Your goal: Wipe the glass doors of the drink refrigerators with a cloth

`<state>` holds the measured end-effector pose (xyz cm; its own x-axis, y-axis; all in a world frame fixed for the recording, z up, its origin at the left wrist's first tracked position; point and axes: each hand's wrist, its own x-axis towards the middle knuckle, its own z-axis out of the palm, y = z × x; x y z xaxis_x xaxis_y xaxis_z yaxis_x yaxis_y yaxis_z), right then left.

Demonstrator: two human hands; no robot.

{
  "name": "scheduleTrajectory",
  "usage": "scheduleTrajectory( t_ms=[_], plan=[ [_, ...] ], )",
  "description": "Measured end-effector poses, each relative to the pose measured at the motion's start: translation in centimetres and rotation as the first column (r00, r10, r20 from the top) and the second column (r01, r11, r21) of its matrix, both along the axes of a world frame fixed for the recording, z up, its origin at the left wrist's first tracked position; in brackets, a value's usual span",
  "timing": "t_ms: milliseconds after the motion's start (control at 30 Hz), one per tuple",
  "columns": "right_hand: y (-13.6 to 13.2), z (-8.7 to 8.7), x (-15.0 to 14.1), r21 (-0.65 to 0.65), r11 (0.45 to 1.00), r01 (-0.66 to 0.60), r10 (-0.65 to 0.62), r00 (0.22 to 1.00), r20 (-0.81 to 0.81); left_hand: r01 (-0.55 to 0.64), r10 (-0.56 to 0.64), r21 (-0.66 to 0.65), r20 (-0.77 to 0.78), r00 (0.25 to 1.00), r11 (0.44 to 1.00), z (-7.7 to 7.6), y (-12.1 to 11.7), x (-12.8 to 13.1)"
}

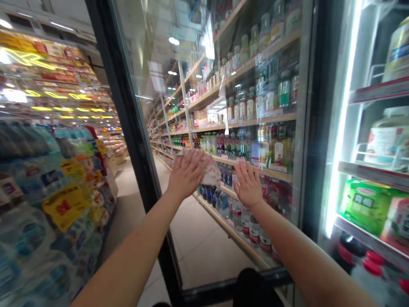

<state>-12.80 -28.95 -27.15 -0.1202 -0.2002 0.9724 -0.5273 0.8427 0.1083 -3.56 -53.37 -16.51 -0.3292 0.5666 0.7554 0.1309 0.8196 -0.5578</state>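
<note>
A tall glass door (pixel 198 256) in a black frame stands in front of me, with shelves of bottles showing in the glass. My left hand (pixel 185 175) presses a crumpled whitish cloth (pixel 212 171) against the pane, fingers laid over it. Part of the cloth is hidden under the palm and blurred. To the right, my right hand (pixel 248 186) rests flat on the same pane, its fingers stretched out and nothing in it. Both arms reach forward from the bottom of the view.
A lit fridge (pixel 332 128) at the right holds jars, a green pack (pixel 364 207) and red-capped bottles (pixel 372 268). Shrink-wrapped bottles (pixel 47 213) are stacked at the left, beside an aisle floor (pixel 126 187). The door's black frame (pixel 128 102) slants across the view.
</note>
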Motion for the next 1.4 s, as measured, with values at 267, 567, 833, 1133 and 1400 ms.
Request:
scheduleTrajectory(
  t_ms=[267, 567, 833, 1133, 1400],
  plan=[
    [-0.1, -0.1, -0.2, -0.002, 1.000, -0.004, 0.004, 1.000, 0.022, 0.118, -0.114, -0.198, 0.029, 0.993, 0.973, -2.8, 1.4, -0.3],
    [-0.3, -0.2, -0.4, -0.004, 1.000, 0.017, -0.017, 0.999, -0.045, -0.048, 0.094, 0.249, -0.180, 0.979, 0.967, 1.1, 0.9, -0.4],
    [-0.2, -0.1, -0.4, 0.010, 1.000, 0.017, -0.016, 0.996, -0.083, 0.076, -0.058, -0.324, 0.063, 0.996, 0.943, 0.1, 0.6, -0.4],
    [-0.3, -0.1, -0.4, 0.007, 0.999, 0.045, -0.044, 0.990, -0.137, 0.064, -0.069, -0.184, -0.022, 0.997, 0.981, 1.1, 0.8, -0.5],
    [-0.4, 0.0, -0.2, -0.003, 0.999, 0.038, -0.038, 0.990, -0.137, -0.050, 0.085, 0.168, -0.208, 0.974, 0.985, 6.5, -0.4, -0.6]
  ],
)
